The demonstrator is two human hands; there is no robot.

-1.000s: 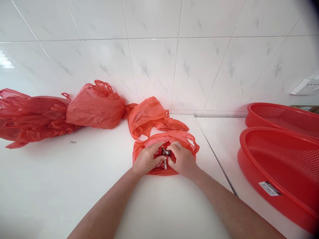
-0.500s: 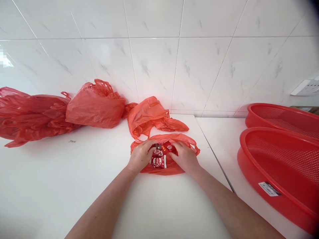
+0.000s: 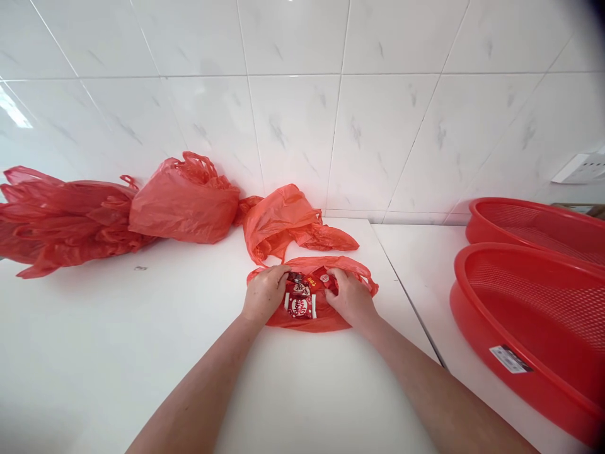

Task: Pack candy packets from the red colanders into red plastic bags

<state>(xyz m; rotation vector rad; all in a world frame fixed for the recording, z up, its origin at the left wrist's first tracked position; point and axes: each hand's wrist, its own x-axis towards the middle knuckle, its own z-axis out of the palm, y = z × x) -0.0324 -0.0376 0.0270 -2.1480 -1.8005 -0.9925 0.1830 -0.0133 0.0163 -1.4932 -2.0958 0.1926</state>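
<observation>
A red plastic bag [image 3: 312, 323] lies on the white table in front of me with its mouth spread. Small wrapped packets show inside: a dark red and white packet [image 3: 300, 306] nearest me, and several red and brown ones behind it, partly overlapping. My left hand [image 3: 265, 291] is closed on the left side of the bag's mouth, fingertips curled over the edge. On the opposite side, my right hand [image 3: 350, 295] grips the plastic with bent fingers, thumb toward the packets. Both hands partly cover the bag, so their exact hold on the plastic is hidden.
Crumpled red plastic bags [image 3: 281, 214] lie behind, and a fuller bag [image 3: 184, 205] and a bunched heap [image 3: 70, 217] stand to the left along the tiled wall. At right are two red plastic baskets [image 3: 472, 296]. A seam [image 3: 411, 299] runs between the table sections.
My fingers have drawn slightly apart, so a little more of the packets shows. The bag has stayed in place; the view has tilted slightly.
</observation>
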